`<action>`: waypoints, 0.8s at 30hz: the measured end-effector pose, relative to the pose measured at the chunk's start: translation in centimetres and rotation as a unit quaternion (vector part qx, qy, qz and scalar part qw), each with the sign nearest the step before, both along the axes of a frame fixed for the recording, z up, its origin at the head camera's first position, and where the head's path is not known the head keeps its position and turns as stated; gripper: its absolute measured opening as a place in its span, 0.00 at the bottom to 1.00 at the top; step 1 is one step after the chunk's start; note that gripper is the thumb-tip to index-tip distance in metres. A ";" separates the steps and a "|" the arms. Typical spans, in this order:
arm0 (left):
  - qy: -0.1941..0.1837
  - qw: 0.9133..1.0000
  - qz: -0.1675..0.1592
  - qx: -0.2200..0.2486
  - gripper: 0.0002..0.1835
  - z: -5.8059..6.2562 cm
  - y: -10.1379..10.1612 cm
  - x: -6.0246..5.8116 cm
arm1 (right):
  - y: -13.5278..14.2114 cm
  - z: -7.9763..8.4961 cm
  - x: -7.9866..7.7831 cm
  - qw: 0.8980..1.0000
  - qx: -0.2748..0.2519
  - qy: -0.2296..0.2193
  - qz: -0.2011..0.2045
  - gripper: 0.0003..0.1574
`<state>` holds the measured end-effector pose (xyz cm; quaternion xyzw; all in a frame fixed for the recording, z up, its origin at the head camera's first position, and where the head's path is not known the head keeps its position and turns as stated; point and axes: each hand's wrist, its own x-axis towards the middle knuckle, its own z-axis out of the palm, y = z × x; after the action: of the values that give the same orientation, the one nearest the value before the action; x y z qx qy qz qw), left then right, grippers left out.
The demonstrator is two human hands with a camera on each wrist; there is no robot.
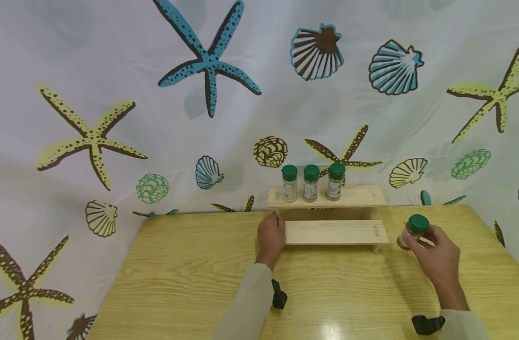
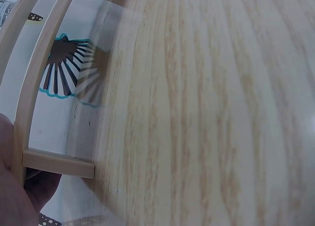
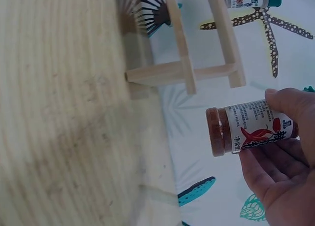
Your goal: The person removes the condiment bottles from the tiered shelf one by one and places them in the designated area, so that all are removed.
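Note:
A two-tier wooden spice rack (image 1: 333, 232) stands at the back of the table. My left hand (image 1: 271, 237) grips the left end of its lower shelf; in the left wrist view fingers show behind the rack's leg (image 2: 59, 163). Just right of the rack, my right hand (image 1: 440, 255) holds a spice jar (image 1: 408, 236) with a green lid, slightly tilted. The right wrist view shows this jar's label (image 3: 258, 125) with red chillies and reddish-brown contents, thumb on one side and fingers on the other. Three similar green-lidded spice jars (image 1: 310, 184) stand on the upper shelf.
The wood-grain table (image 1: 191, 274) runs up to a hanging cloth (image 1: 259, 108) printed with starfish and shells, close behind the rack. Black wrist mounts (image 1: 279, 295) sit at both sleeves.

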<state>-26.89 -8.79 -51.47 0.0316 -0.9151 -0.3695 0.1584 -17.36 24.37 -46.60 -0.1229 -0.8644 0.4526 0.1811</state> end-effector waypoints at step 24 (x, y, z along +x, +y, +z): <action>0.001 1.000 0.002 -0.009 0.13 -0.1 0.1 -0.1 | 1.3 -3.9 0.8 0.997 -0.004 -0.076 -0.031 0.34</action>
<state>-26.98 -8.67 -51.56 0.0321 -0.9182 -0.3609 0.1600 -16.54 25.70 -50.46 -0.1841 -0.8699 0.4393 0.1282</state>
